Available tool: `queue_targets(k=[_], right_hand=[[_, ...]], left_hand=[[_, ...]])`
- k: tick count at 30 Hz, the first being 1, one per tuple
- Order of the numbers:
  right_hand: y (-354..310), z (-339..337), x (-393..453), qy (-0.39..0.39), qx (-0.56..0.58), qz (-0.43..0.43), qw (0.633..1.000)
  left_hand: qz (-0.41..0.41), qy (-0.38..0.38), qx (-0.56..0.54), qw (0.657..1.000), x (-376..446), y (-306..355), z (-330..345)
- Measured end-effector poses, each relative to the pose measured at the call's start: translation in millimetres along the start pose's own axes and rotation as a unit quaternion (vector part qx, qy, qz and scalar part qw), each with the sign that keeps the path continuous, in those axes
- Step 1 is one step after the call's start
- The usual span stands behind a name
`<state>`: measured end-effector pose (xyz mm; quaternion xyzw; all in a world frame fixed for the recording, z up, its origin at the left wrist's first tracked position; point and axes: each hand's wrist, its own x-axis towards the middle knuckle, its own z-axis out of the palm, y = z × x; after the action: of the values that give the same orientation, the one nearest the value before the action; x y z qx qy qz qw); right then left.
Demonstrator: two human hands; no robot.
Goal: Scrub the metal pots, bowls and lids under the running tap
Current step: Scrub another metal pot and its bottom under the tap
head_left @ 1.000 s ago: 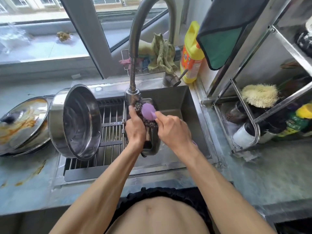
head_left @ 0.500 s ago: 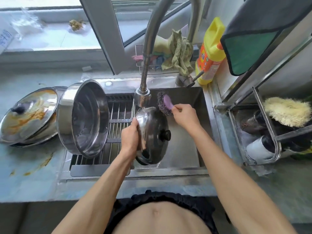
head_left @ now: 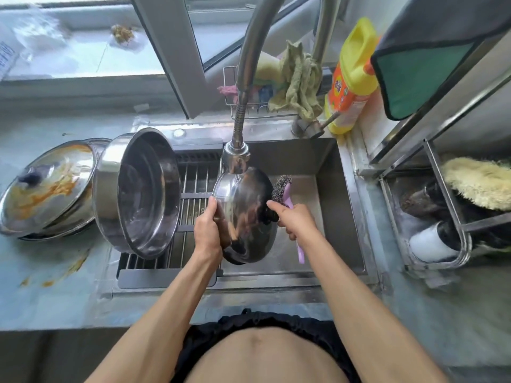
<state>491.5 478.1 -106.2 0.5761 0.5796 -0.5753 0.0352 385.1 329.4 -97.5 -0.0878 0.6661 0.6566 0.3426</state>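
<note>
Lid [head_left: 243, 214] in left hand's [head_left: 207, 230] grip, scrubber [head_left: 282, 189] in right's [head_left: 297, 219]; bottle label [head_left: 345, 92] unreadable.

The steel sink basin [head_left: 326, 217] is open to the right of the round steel lid [head_left: 243, 214], which is held right under the tap's spray head [head_left: 235, 158]. Left of the lid, a large steel pot lying on its side [head_left: 138, 192] blocks the slatted drain rack [head_left: 193, 189], and beyond it a sauce-smeared steel lid [head_left: 47, 186] occupies the bench [head_left: 55, 294].

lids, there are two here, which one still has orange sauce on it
The lid on the left counter, resting on a bowl and streaked with orange sauce. The lid under the tap, held in the left hand, shows none.
</note>
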Motion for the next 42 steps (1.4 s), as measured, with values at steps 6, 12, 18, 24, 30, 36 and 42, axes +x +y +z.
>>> queue_targets(k=[6, 12, 18, 24, 30, 36, 42], right_hand=[[8.3, -3.7, -3.0, 0.056, 0.027, 0.005, 0.998], [16.8, -42.5, -5.3, 0.101, -0.06, -0.033, 0.993], [13.8, -88.4, -4.1, 0.124, -0.053, -0.027, 0.991], [14.2, -97.5, -5.8, 0.137, -0.01, -0.047, 0.989], [12.9, -51.4, -9.5, 0.062, -0.019, -0.044, 0.997], [-13.7, -9.5, -15.4, 0.048, 0.019, -0.095, 0.994], [-34.9, 1.1, -13.3, 0.059, -0.031, -0.098, 0.993]], left_hand=[[0.003, -0.01, 0.115, 0.993, -2.5, 1.7, -1.0], [-0.069, -0.077, 0.082, 0.991, -5.6, -6.9, 23.1], [0.038, -0.139, 0.224, 0.964, -7.3, -1.6, 55.0], [-0.097, -0.029, 0.033, 0.994, 0.2, -11.5, 38.1], [-0.159, 0.07, -0.213, 0.961, 11.4, -24.8, 4.5], [-0.145, 0.101, -0.255, 0.951, 15.1, -26.0, -11.6], [-0.127, 0.091, -0.286, 0.945, 14.7, -20.2, -4.1]])
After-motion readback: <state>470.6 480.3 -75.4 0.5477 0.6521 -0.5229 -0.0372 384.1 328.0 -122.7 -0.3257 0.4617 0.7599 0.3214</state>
